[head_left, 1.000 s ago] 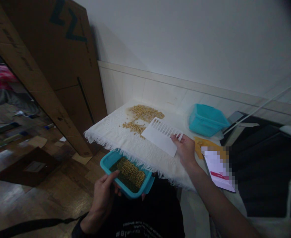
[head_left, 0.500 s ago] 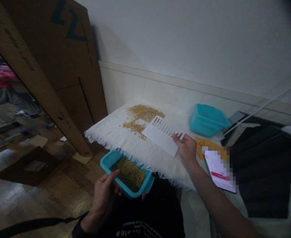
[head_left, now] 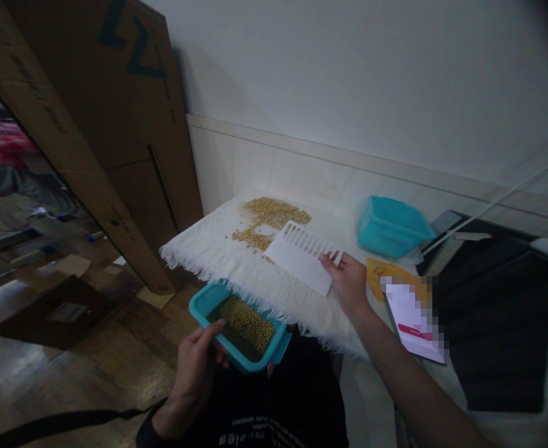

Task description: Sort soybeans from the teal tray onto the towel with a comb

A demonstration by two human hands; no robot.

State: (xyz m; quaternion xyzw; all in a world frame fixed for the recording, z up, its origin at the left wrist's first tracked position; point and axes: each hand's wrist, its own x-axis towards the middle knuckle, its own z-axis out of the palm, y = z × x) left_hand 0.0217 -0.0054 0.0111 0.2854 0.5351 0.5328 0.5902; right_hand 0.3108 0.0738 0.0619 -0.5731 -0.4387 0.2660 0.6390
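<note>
My left hand (head_left: 198, 354) grips the near left rim of a turquoise plastic container (head_left: 280, 348), held just below the table's fringed edge. Inside it lie yellow soybeans (head_left: 250, 320) and smaller green beans (head_left: 231, 336). My right hand (head_left: 348, 280) pinches a flat white plastic piece (head_left: 299, 264) with a row of slots along its far side. That piece rests on or just over the white cloth (head_left: 208, 239); I cannot tell which. Its left end is beside a loose scatter of soybeans (head_left: 274, 211) on the cloth.
A second turquoise container (head_left: 392, 227) stands at the back right. Near it lie an orange-yellow item (head_left: 379, 274) and a phone-like device (head_left: 413, 330), partly pixelated. A tall cardboard box (head_left: 129, 124) stands at the left, and the wall (head_left: 348, 93) rises behind.
The white slotted piece and my right hand have shifted slightly left, towards the scattered beans. My left hand and the container stay where they were.
</note>
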